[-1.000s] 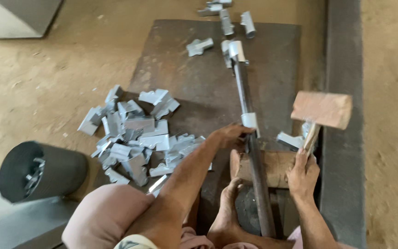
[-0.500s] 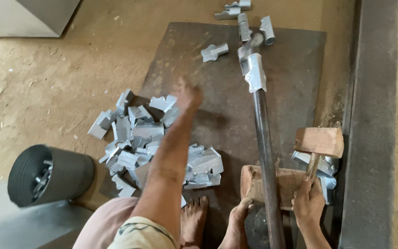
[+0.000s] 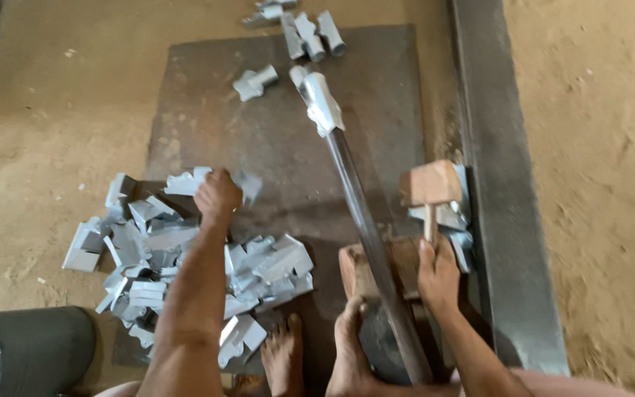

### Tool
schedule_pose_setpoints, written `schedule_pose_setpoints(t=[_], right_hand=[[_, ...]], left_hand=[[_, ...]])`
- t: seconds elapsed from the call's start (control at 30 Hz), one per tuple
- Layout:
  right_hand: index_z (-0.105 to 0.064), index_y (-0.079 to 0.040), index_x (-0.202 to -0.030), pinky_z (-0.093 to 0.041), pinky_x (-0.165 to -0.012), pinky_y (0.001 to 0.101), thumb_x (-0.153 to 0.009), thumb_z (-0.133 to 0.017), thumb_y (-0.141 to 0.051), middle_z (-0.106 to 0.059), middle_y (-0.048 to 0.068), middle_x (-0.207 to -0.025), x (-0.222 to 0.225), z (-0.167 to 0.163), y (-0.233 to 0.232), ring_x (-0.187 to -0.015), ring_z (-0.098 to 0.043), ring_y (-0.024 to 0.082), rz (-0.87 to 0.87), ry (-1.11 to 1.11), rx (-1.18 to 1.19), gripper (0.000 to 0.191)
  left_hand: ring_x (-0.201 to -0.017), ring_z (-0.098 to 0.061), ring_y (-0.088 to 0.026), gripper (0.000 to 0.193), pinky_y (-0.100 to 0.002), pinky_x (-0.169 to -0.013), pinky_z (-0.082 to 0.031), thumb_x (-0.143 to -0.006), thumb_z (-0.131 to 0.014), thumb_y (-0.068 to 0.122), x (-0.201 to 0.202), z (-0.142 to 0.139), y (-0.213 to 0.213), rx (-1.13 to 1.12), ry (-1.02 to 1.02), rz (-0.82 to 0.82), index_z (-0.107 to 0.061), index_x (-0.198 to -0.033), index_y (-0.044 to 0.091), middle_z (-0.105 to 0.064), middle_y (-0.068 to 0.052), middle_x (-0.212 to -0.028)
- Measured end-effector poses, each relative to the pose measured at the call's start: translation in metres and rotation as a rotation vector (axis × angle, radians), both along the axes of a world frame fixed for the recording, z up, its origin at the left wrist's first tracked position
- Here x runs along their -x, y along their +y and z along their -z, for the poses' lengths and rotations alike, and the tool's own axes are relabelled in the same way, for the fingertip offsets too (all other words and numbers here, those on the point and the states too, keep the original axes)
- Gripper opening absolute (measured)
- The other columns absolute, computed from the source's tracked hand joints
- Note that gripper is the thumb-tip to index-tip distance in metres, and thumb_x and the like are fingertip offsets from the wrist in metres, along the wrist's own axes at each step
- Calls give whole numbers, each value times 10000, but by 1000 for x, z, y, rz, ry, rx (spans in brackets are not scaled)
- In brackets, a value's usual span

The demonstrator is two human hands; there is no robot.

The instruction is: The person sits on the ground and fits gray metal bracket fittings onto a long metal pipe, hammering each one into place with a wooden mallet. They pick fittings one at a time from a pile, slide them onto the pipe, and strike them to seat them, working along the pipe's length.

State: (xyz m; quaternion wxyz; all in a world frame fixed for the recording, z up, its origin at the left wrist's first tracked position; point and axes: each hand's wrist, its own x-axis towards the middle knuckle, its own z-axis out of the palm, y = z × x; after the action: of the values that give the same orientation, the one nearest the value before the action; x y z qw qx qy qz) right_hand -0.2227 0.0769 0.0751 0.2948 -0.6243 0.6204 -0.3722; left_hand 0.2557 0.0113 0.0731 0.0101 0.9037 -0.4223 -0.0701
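Observation:
My left hand (image 3: 217, 195) reaches out over a heap of grey bent sheet-metal pieces (image 3: 148, 250) and closes on one piece (image 3: 248, 184) at the heap's far edge. My right hand (image 3: 436, 272) grips the handle of a wooden mallet (image 3: 429, 185), whose head rests low beside a long metal rod (image 3: 365, 220). The rod lies across a wooden block (image 3: 365, 268) and carries a formed metal piece (image 3: 319, 99) at its far end. My bare feet (image 3: 317, 356) rest by the block.
A dark metal plate (image 3: 273, 140) covers the sandy floor. Finished metal pieces (image 3: 303, 29) lie at its far edge, one more (image 3: 253, 81) nearby. A steel beam (image 3: 505, 184) runs along the right. A dark cylindrical container (image 3: 31, 349) stands at lower left.
My left hand left the rod and swung out to the heap, closing on a piece. The mallet came down from a raised position to rest low beside the rod.

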Motion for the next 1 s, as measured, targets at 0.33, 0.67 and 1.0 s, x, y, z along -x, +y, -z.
schedule_pose_setpoints(t=[0.33,0.67,1.0], right_hand=[[-478,-78,-887,-349,-370,285,-1085,-486,-441,-444,2,-621,15,-53,1,-430,-417,86,56,-626,-361,414],[-535,-58,-995,-412,-415,254,-1070,-506,-382,-509,-22,-696,81,-123,47,-526,-474,63,-87,-411,-133,334],[-607,0,-971,-460,-499,307,-1048,-550,-323,-588,60,-647,46,-104,49,-548,-572,120,-101,-163,-136,337]], left_hand=[[-967,-646,-340,424,-446,-748,-556,-829,-665,0,211,-54,17,962,38,604,-685,-1234,124,-595,-129,-1041],[-1200,-544,-380,765,-508,-898,-534,-627,-727,156,231,-56,62,510,43,801,-552,-1371,159,-476,-143,-1407],[-1179,-627,-378,763,-525,-906,-564,-812,-676,605,249,-90,50,136,505,513,-452,-1311,72,-426,-157,-1451]])
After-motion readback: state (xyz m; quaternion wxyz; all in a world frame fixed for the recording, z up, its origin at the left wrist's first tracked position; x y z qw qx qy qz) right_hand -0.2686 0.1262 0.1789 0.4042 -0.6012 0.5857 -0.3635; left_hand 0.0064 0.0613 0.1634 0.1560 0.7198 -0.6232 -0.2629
